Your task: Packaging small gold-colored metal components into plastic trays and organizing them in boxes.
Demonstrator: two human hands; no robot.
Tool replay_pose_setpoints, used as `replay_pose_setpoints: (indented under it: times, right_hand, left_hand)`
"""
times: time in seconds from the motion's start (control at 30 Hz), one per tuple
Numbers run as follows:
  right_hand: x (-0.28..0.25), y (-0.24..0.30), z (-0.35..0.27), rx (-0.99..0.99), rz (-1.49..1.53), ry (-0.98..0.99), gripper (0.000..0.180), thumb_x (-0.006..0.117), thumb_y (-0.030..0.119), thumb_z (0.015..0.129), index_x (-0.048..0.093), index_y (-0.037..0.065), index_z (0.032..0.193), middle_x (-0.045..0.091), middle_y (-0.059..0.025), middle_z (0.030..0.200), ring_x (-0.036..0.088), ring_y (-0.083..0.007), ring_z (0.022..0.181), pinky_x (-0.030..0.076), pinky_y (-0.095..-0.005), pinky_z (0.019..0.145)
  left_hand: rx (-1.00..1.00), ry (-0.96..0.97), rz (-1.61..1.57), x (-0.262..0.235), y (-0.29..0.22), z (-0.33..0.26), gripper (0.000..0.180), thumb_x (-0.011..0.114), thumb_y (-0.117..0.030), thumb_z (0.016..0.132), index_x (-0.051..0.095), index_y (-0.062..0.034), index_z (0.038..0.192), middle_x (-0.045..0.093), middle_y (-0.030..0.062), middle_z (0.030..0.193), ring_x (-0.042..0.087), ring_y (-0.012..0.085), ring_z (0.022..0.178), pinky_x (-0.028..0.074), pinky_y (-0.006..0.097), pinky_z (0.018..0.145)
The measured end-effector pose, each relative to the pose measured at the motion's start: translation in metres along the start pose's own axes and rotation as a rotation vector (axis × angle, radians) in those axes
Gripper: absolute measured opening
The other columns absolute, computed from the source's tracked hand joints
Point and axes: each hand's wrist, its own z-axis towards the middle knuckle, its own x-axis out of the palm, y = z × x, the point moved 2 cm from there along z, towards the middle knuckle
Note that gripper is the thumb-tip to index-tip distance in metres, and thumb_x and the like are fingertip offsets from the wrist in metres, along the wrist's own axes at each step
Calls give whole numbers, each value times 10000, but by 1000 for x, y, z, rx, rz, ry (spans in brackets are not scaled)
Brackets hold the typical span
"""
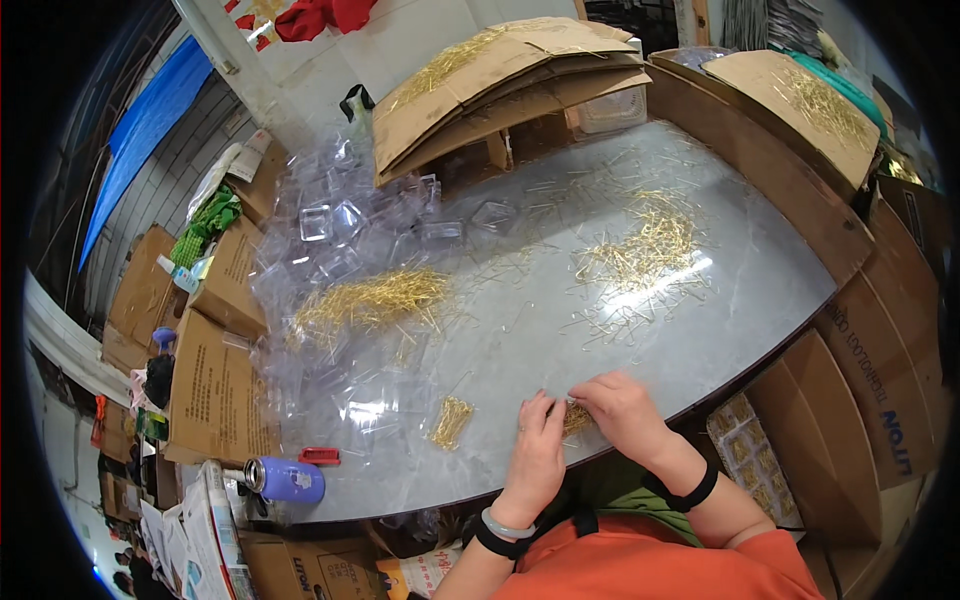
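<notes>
Close to the near edge of the grey table, my left hand (537, 455) and my right hand (625, 412) meet around a small bunch of gold wire hooks (576, 418). The fingers of both hands are closed on the bunch from either side, and they cover part of it. A neat small stack of the same gold hooks (452, 422) lies just left of my left hand. Farther off, a loose scattered pile of gold hooks (648, 240) spreads over the right half of the table, and a denser heap of gold hooks (375, 300) lies to the left.
Clear plastic boxes (345, 220) crowd the table's left side. A purple bottle (290, 480) and a red object (319, 456) sit at the front left. Stacked cardboard (500, 80) covers the back. Cartons stand on both sides; a filled clear tray (750, 450) is at the right.
</notes>
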Motion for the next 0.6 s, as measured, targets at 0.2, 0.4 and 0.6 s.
replay_pose_setpoints:
  times: [0.2,0.4,0.6]
  right_hand:
    - [-24,14,7,-88,59,141,510,654,-6,799,596,51,1303,626,-168,1265,580,-358,1183,466,-465,1029]
    - [-16,14,10,-133,145,392,665,666,2,772,488,39,1411,589,-146,1313,538,-383,1204,415,-470,1085]
    - [1,11,-1,-137,-105,246,625,680,-3,773,532,41,1378,602,-112,1172,559,-346,1126,464,-443,997]
  left_hand:
    - [22,-3,-10,-1,1,-1,484,485,115,873,469,97,1356,503,269,1334,467,479,1311,338,567,1164]
    - [-118,-21,-171,3,5,-6,521,466,88,928,367,89,1439,477,304,1398,442,492,1335,323,546,1177]
    - [-95,136,-289,-16,5,-3,639,508,54,908,280,89,1504,420,314,1461,405,485,1370,267,520,1217]
